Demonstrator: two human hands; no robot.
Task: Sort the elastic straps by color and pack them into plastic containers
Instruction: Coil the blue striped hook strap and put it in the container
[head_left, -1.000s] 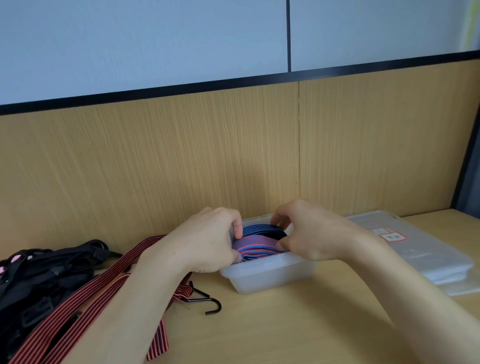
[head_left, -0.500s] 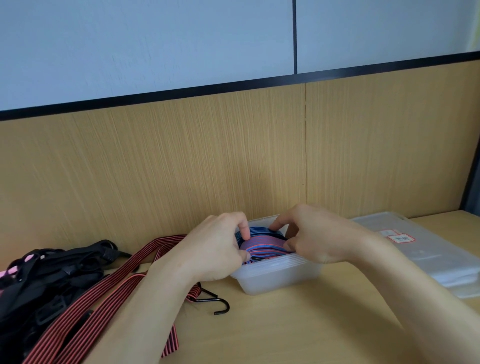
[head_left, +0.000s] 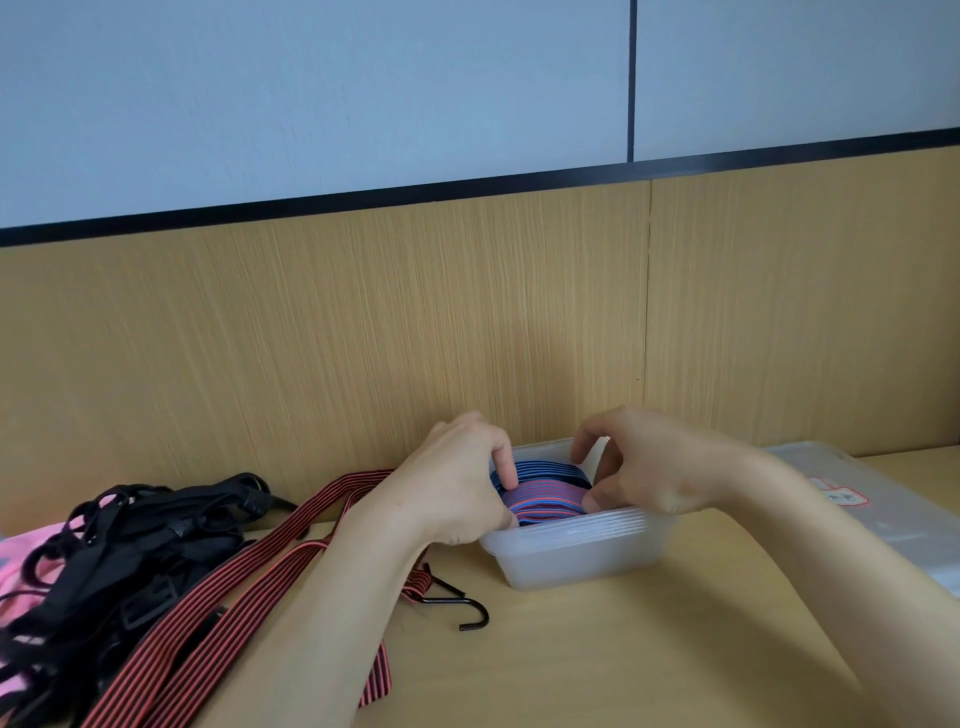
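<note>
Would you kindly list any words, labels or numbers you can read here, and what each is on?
A red-bordered sticker on the clear plastic pack right of the container: dark characters, too blurred to read.
No other text is visible.

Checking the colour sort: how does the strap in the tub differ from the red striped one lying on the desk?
The tub strap is blue and purple striped, the desk strap red and black. The tub strap is coiled in the plastic container, gripped by the left hand and right hand; the desk strap lies stretched out. The desk strap's black hook shows; the tub strap's does not. Both are striped.
</note>
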